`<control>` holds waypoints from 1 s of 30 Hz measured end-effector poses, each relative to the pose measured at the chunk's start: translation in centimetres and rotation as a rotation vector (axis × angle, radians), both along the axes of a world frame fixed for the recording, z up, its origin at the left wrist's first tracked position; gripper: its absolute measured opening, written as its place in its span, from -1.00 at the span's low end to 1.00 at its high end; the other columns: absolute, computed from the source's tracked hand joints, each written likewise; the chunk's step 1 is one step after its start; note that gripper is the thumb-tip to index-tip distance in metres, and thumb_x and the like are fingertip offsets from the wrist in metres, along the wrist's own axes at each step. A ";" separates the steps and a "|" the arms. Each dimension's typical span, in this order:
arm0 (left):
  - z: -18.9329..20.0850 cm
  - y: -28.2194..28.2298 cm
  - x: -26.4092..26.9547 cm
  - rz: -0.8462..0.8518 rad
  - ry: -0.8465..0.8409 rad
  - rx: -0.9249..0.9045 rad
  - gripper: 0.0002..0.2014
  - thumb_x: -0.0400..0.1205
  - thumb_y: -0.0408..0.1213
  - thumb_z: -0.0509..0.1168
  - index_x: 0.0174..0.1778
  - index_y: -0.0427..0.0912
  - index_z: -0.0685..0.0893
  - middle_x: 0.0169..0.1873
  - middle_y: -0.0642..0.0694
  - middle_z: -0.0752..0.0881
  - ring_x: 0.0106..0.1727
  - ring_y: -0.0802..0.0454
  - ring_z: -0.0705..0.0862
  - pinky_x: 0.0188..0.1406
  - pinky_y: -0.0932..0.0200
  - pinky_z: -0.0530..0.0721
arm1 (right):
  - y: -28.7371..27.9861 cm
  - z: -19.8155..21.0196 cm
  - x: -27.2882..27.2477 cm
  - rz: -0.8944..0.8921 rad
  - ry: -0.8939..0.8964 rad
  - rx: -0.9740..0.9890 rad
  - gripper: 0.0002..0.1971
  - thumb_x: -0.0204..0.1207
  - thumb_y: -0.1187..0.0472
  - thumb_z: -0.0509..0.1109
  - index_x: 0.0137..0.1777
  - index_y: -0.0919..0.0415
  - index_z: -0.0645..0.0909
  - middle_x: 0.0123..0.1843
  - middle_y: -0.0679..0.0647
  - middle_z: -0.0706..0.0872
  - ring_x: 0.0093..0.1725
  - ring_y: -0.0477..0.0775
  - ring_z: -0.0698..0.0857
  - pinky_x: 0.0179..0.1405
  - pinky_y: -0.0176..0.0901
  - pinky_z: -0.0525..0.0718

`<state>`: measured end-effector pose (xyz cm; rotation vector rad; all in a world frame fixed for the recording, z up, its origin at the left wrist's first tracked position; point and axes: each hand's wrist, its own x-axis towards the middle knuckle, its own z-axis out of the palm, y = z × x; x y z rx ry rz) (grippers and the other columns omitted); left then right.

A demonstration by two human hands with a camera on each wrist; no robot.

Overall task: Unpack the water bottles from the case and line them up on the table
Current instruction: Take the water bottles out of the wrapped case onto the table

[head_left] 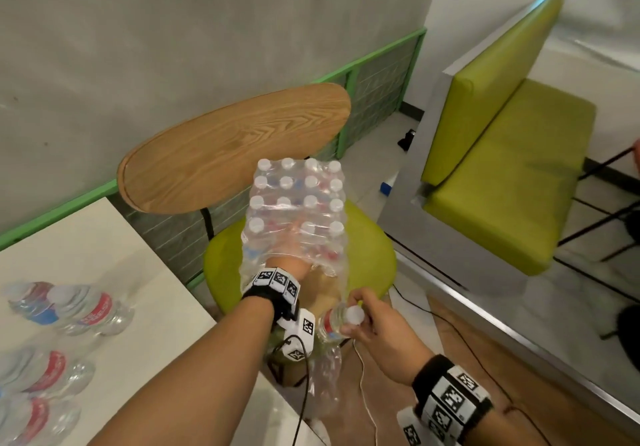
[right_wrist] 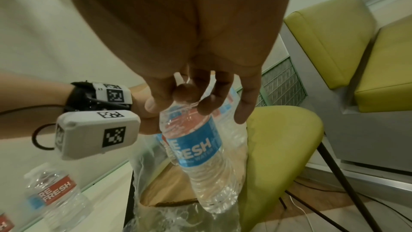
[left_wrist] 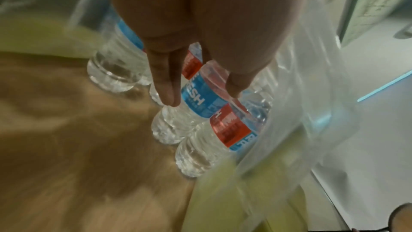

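Leftmost, clear plastic water bottles with red-and-blue labels point(head_left: 93, 309) stand on the white table point(head_left: 114, 238). Centrally, the left hand point(head_left: 289, 262) reaches inside the shrink-wrapped plastic case of bottles point(head_left: 298, 203) on the green chair seat point(head_left: 374, 255); its grip cannot be told. Rightward, the right hand point(head_left: 377, 324) pinches one clear bottle point(right_wrist: 196, 147) by the neck.
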<state>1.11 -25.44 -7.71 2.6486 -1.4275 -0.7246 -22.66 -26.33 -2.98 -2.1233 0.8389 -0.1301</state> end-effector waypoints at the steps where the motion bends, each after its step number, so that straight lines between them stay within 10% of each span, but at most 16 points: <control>1: 0.3 0.2 -0.5 0.016 0.005 -0.021 -0.60 0.72 -0.02 0.19 0.46 -0.07 0.47 0.35 -0.17 0.61 0.32 -0.22 0.60 0.29 0.02 0.56 | 0.0 0.1 0.0 -0.007 -0.003 -0.007 -0.72 0.50 0.01 0.46 0.06 -0.16 0.39 -0.36 -0.14 0.43 -0.36 -0.16 0.42 -0.36 -0.28 0.36; 6: 1.0 4.1 -4.3 0.024 0.134 -0.091 -0.57 0.73 0.00 0.12 0.46 -0.10 0.51 0.31 -0.17 0.68 0.31 -0.15 0.63 0.23 0.12 0.50 | 0.2 0.6 0.2 -0.002 0.013 -0.093 -0.70 0.47 -0.05 0.48 0.09 -0.22 0.44 0.00 -0.23 0.40 -0.13 -0.16 0.55 -0.12 -0.26 0.57; 10: 3.5 9.6 -4.6 0.139 0.390 -0.339 -0.56 0.57 -0.18 0.42 0.37 0.03 0.53 0.24 0.11 0.56 0.30 0.01 0.59 0.34 0.18 0.48 | 0.5 1.3 0.8 0.048 0.039 -0.074 -0.69 0.45 -0.01 0.52 0.04 -0.19 0.44 0.06 -0.28 0.45 -0.11 -0.17 0.57 -0.05 -0.16 0.62; 15: 5.5 20.1 -2.8 0.402 0.636 -0.527 -0.68 0.54 -0.26 0.42 0.05 0.28 0.60 -0.06 0.02 0.77 -0.21 0.00 0.80 -0.07 -0.07 0.80 | 2.1 3.1 2.6 0.237 0.124 -0.049 -0.70 0.43 0.01 0.55 -0.03 -0.11 0.44 -0.08 -0.21 0.55 -0.28 -0.14 0.54 -0.24 -0.33 0.56; 30: 7.2 42.2 2.8 0.914 0.451 -0.548 -0.79 0.57 -0.35 0.43 0.00 0.07 0.73 -0.13 -0.01 0.76 -0.44 -0.01 0.75 -0.32 0.26 0.72 | 15.5 2.7 17.1 0.566 0.097 0.008 -0.70 0.40 0.06 0.56 -0.03 -0.13 0.47 -0.03 -0.19 0.61 -0.13 -0.14 0.63 -0.17 -0.29 0.63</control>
